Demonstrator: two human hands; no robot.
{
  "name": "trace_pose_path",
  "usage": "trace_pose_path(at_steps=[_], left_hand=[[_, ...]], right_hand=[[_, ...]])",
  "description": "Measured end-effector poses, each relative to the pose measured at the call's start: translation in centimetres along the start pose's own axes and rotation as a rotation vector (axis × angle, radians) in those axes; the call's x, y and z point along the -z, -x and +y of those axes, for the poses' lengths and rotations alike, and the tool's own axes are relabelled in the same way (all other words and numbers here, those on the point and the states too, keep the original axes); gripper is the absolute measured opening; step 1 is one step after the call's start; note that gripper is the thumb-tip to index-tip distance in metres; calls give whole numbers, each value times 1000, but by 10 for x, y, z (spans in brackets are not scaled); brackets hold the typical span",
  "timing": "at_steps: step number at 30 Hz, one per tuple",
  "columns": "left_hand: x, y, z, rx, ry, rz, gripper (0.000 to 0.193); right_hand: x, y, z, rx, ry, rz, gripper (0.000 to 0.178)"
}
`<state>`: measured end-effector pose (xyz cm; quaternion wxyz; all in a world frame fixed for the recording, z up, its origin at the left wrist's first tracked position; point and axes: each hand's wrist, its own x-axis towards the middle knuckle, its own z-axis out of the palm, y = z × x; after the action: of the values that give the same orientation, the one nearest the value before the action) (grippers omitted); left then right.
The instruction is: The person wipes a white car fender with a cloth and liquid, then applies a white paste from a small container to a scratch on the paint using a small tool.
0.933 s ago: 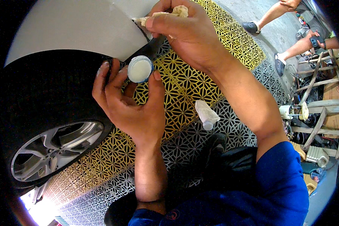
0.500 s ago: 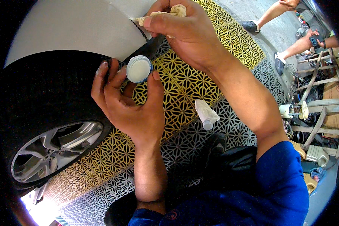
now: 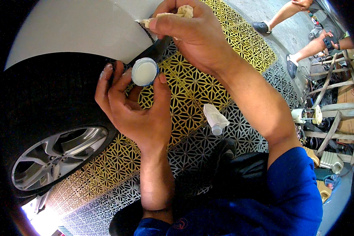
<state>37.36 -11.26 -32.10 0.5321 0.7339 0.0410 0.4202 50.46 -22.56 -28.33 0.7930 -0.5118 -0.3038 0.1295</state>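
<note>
My left hand [image 3: 135, 114] holds a small round blue cap [image 3: 144, 72] filled with white paste, pinched between thumb and fingers beside the tyre. My right hand [image 3: 190, 33] is closed on a folded beige cloth [image 3: 173, 13] and presses it against the white car body panel [image 3: 78, 31] at the panel seam above the wheel arch. A small white tube [image 3: 215, 119] lies on the patterned floor between my forearms.
The black tyre with a silver alloy wheel [image 3: 53, 157] fills the left. The floor is yellow and grey lattice grating [image 3: 192, 84]. Another person's legs [image 3: 303, 47] and wooden stools with clutter [image 3: 326, 114] are at the right.
Both hands stay nearly still; the left hand with the cap has shifted only slightly, and the right hand keeps the cloth on the panel.
</note>
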Motion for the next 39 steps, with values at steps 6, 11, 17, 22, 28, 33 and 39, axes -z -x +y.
trace_pose_path(at_steps=[6,11,17,22,28,33,39], left_hand=[[1,0,0,54,73,7,44],[-2,0,-4,-12,51,15,44],[1,0,-3,20,-20,-7,46],[1,0,1,-6,-90,-21,47],[2,-1,2,-48,-150,-32,49],[3,-1,0,-50,-138,-28,47],[-2,-1,-2,-70,-100,-16,47]], right_hand=[[-1,1,-4,-27,53,16,26],[-2,2,-9,-30,170,60,23],[-16,18,-58,-143,714,-189,18],[-29,22,-54,138,1116,-252,21],[-36,21,-53,88,1212,-290,20],[-40,20,-61,-97,1172,-276,22],[-10,18,-60,-87,922,-280,27]])
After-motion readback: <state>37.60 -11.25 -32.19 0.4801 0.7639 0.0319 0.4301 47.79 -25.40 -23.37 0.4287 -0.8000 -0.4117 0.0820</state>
